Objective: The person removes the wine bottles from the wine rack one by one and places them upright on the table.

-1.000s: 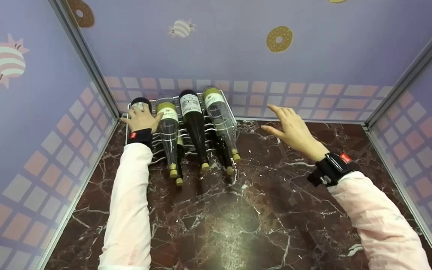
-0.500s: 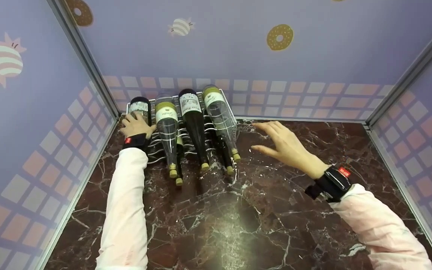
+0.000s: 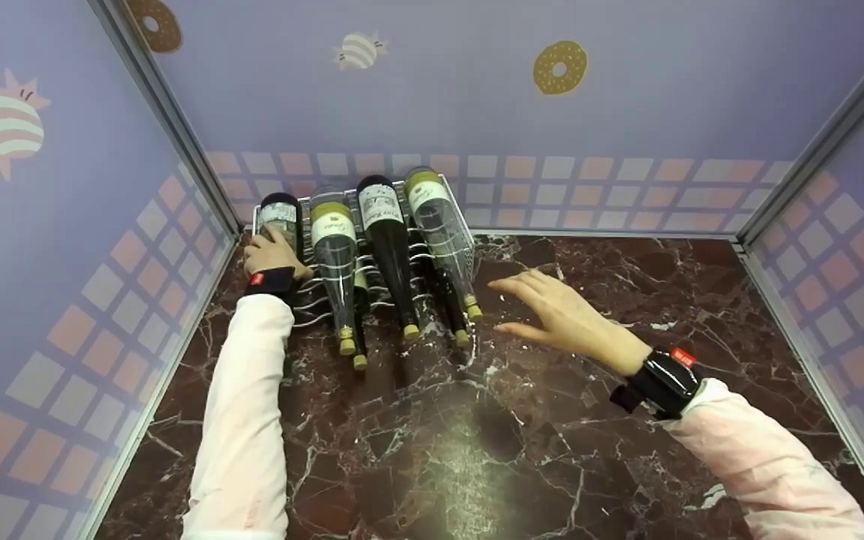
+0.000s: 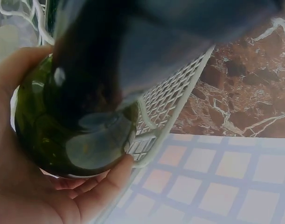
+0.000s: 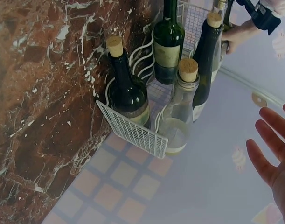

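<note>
A white wire wine rack [image 3: 463, 225] holds several corked bottles with their necks toward me. At its left end lies a dark bottle [image 3: 280, 208] with a pale label. My left hand [image 3: 271, 255] holds this bottle, hiding its neck in the head view. In the left wrist view, thumb and fingers curl round the green glass [image 4: 32, 140]. Beside it are a clear bottle [image 3: 334, 240], a dark one [image 3: 385, 232] and another clear bottle [image 3: 438, 217]. Off the rack's right side, my right hand [image 3: 563, 319] hovers with fingers extended, touching nothing.
Lower bottles, one with a dark neck [image 3: 359, 352], stick out beneath the upper row. The rack stands on a dark red marbled tabletop [image 3: 432, 450], close to the back wall [image 3: 664, 112] and the left wall [image 3: 49, 225]. Another wall [image 3: 852, 225] rises at right.
My left hand has slid from the left bottle's base toward me along its body, baring the label. My right hand has come lower and a little to the left. The bottles look still.
</note>
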Available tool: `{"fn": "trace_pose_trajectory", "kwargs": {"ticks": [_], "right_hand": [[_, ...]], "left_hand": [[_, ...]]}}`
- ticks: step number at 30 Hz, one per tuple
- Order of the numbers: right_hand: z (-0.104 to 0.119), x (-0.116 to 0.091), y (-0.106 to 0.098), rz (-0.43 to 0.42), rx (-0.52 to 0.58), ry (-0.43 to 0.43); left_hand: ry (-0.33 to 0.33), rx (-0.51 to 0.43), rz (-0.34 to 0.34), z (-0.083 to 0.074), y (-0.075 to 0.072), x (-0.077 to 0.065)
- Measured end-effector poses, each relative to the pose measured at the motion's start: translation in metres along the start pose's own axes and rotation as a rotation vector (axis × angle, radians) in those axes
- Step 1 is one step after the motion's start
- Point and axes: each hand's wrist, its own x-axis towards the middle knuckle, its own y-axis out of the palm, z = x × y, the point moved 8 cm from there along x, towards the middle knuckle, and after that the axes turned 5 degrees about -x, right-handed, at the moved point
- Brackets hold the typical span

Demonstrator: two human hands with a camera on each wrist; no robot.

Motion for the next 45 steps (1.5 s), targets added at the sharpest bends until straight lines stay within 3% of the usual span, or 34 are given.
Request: {"fn": "trace_pose_trajectory", "kwargs": {"ticks": [8,15,23,32,41,45], "right_hand": [[0.003,-0.001,0.0,0.008,0.005,0.027],[0.004,-0.002,0.001,0.019,0.001,0.049],[0.006,-0.001,0.003,0.013,0.018,0.046],[0.008,0.0,0.007,0.035,0.025,0.056],[0.009,0.002,0.01,0.032,0.04,0.056],[0.009,0.003,0.009,0.025,0.035,0.045]], "left_hand": [[0.01,0.031,-0.041,-0.002,-0.004,-0.003],[0.033,-0.081,-0.004,-0.002,-0.007,-0.007],[-0.008,-0.214,0.048,0.008,0.0,-0.002],[0.002,-0.411,0.116,0.016,0.002,-0.006],[0.035,-0.638,0.036,0.011,-0.018,-0.006],[0.026,-0.847,0.022,0.003,-0.024,-0.006]]}}
